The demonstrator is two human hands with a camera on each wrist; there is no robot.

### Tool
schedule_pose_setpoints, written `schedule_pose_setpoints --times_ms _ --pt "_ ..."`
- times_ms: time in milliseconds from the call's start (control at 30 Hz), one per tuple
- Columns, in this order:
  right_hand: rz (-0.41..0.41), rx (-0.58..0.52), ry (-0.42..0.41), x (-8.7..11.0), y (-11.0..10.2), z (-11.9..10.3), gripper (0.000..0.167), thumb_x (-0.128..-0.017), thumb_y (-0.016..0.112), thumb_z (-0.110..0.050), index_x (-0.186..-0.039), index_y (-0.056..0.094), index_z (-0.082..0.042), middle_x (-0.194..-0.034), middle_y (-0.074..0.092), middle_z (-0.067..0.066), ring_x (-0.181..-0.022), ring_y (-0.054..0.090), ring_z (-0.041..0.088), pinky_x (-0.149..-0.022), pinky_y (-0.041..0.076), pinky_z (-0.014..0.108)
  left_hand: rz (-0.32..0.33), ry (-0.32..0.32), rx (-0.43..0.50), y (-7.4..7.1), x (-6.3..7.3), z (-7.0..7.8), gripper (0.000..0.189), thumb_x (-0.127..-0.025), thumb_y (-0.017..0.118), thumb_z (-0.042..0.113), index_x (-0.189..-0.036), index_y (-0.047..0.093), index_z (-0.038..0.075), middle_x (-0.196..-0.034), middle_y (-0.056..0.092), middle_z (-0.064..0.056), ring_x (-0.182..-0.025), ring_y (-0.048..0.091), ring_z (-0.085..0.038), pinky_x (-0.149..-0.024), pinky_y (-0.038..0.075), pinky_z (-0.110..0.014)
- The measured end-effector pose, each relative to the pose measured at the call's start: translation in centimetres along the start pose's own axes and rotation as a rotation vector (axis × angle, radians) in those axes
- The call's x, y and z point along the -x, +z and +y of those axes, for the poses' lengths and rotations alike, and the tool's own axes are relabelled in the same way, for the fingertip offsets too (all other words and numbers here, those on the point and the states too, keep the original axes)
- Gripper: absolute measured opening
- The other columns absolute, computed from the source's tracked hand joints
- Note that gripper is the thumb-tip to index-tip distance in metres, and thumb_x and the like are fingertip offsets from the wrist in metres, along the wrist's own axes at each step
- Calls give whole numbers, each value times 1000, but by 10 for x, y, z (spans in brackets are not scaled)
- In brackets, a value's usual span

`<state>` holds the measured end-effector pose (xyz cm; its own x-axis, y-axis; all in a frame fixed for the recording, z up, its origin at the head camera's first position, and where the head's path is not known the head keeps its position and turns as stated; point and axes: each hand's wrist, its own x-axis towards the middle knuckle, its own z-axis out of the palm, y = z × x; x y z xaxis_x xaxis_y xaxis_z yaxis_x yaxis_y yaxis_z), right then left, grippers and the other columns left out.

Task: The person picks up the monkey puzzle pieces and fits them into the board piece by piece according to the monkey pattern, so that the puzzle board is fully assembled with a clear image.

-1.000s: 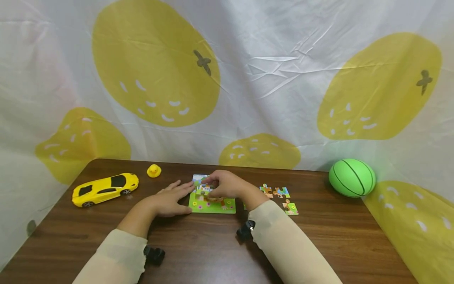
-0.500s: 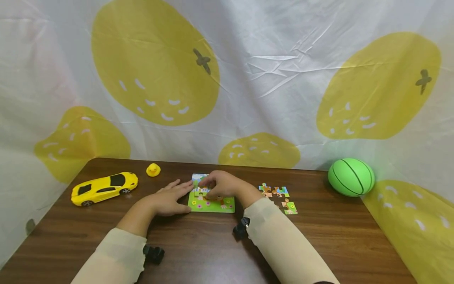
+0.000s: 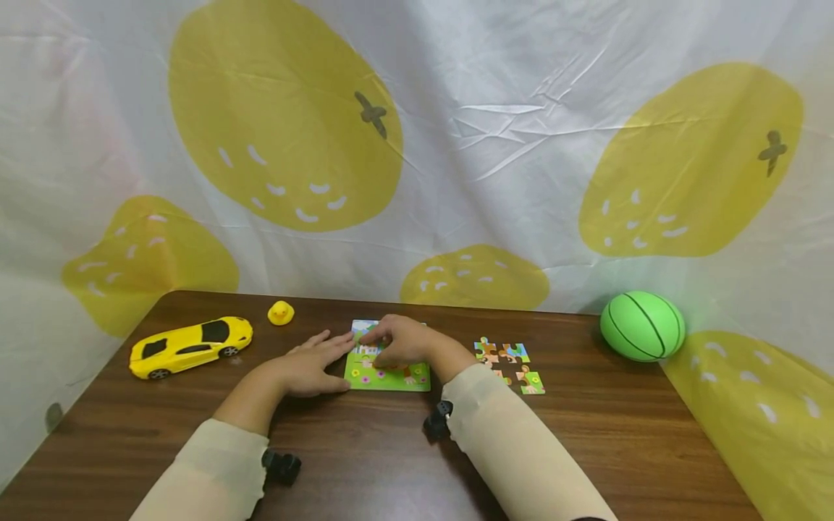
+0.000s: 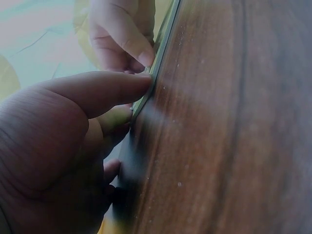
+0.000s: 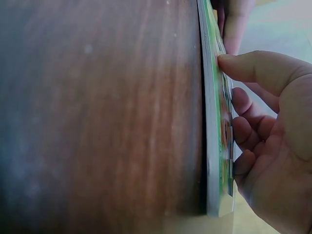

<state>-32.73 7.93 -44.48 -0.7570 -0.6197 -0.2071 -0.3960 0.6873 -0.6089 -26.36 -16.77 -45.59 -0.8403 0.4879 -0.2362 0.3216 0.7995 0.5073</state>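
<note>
A jigsaw board (image 3: 386, 384) with a green, flowered lower part lies flat on the brown table. My left hand (image 3: 316, 367) rests at its left side, fingers stretched over the upper left edge and thumb at the lower left corner. Over the board's middle, my right hand (image 3: 405, 340) holds a puzzle piece (image 3: 368, 350) between thumb and forefinger, low against the picture. In the right wrist view, the right thumb (image 5: 234, 65) touches the board's face while the other fingertips rest on laid pieces. The left wrist view has the left thumb (image 4: 122, 87) at the board's edge.
Several loose puzzle pieces (image 3: 533, 380) lie right of the board. A green ball (image 3: 642, 326) stands at the table's back right. Back left are a yellow toy car (image 3: 191, 347) and a small yellow duck (image 3: 281, 313). A lemon-print cloth (image 3: 482, 181) hangs behind.
My right hand has shifted slightly left and its forearm has swung left, uncovering more of the loose pieces. The piece under its fingers sits flatter. My left hand stays put.
</note>
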Motion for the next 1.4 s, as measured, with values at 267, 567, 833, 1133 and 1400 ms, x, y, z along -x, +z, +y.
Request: schedule_pose_setpoints --times_ms 267,567,833,1133,1400 --pt "-10 5 10 -2 1 0 50 -92 85 -24 -141 73 -27 -132 62 -3 -111 59 16 -93 54 34 -5 -4 3 0 0 0 87 -99 68 48 -171 29 22 -181 21 -2 -168 7 -44 -128 13 -78" --pt "-11 70 6 -4 1 0 51 -94 84 -26 -143 70 -30 -133 63 -4 -110 59 15 -98 53 37 -7 -8 4 1 0 0 88 -99 68 48 -172 27 23 -182 20 -2 -168 7 -45 -128 12 -78" --pt "-23 127 -25 -2 1 2 50 -96 81 -30 -144 69 -35 -131 61 -5 -109 61 14 -95 55 36 -9 -12 5 0 1 1 87 -99 68 49 -172 28 22 -182 20 -1 -169 7 -44 -128 12 -78" --pt "-39 95 1 -1 -2 -3 51 -97 81 -26 -145 69 -31 -135 62 -2 -108 57 15 -94 51 34 -14 -12 8 0 1 2 88 -98 68 49 -172 27 24 -182 19 0 -169 5 -43 -129 11 -77" --pt "-55 70 -5 0 -5 -1 52 -96 81 -26 -146 68 -28 -137 63 -2 -121 62 17 -105 54 37 -3 -6 5 1 0 0 87 -98 68 50 -172 28 23 -182 20 0 -169 7 -44 -128 12 -77"
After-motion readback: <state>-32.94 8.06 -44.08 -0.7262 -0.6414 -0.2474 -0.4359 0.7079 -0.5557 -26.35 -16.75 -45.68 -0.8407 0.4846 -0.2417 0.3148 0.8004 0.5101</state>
